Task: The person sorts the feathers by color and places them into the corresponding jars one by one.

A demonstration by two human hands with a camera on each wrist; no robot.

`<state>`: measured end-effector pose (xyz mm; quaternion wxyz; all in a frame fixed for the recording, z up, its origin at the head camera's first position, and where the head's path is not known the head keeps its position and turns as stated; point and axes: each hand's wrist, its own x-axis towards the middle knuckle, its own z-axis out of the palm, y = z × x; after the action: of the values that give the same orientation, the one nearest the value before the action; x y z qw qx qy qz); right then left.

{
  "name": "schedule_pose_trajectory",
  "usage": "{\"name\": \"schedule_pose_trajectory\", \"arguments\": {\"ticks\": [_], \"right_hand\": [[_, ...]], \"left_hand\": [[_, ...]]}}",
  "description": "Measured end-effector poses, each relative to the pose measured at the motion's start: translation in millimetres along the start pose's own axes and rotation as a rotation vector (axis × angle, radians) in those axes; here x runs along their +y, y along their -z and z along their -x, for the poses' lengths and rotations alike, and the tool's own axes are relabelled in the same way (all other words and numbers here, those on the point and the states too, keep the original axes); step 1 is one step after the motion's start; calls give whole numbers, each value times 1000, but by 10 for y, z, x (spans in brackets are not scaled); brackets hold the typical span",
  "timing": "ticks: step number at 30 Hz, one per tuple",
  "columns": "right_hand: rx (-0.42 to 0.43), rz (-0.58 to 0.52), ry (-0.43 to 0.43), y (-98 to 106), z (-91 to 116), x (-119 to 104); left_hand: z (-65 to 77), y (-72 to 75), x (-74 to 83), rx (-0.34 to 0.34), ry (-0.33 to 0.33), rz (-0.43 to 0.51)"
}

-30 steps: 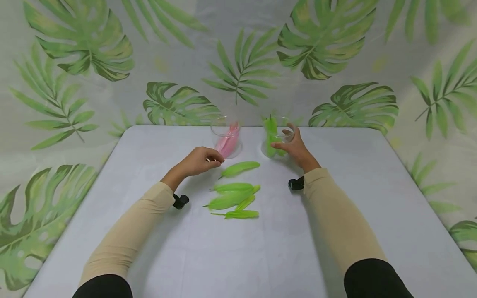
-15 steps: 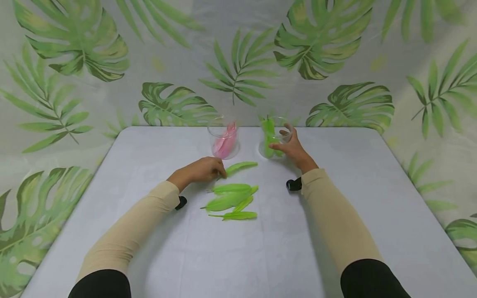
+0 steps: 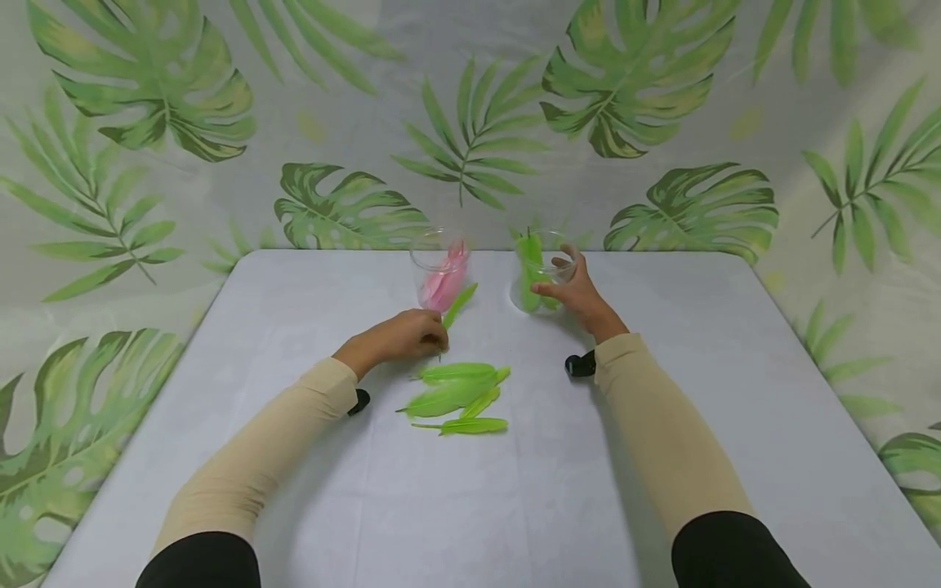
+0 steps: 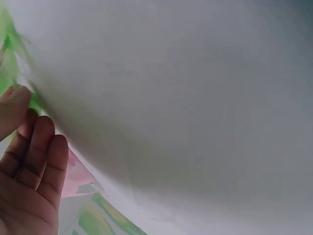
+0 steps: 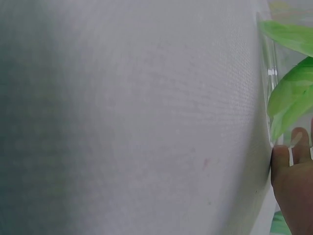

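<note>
left fingers (image 3: 432, 331) pinch feather (image 3: 460, 304); right fingers (image 3: 575, 258) wide round cup (image 3: 519, 292).

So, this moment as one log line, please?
left hand: pinches green feather | right hand: holds clear cup | loose green feathers: on tabletop

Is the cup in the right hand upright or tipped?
Upright: the cup has its rim on top and base on the table, green feathers inside.
</note>
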<state>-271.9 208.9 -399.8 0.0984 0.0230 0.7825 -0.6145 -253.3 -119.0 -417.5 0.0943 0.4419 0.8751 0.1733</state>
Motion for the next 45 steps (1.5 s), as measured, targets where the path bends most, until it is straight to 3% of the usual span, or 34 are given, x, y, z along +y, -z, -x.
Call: {"name": "schedule_pose_trajectory", "arguments": {"ticks": [6,12,17,26,30,37,45], "right_hand": [[5,-14,1,19,-27,40],[24,-10,29,57,-221,293],[35,4,49,55,-239,335],[33,-3,37,61,-224,334],[34,-3,35,67,-225,344],[39,-13,34,55,-235,337],[-2,-42,24,32,-126,131]], "left_hand": [[-55,-8,37,99,-29,50],[-159,34,134,304,-41,145],[-269,70,227,447,-58,259],[-452,170,389,558,-9,343],[-580,285,459,627,26,400],[-813,605,601,701,94,630],[-986,908,682,831,43,851]]}}
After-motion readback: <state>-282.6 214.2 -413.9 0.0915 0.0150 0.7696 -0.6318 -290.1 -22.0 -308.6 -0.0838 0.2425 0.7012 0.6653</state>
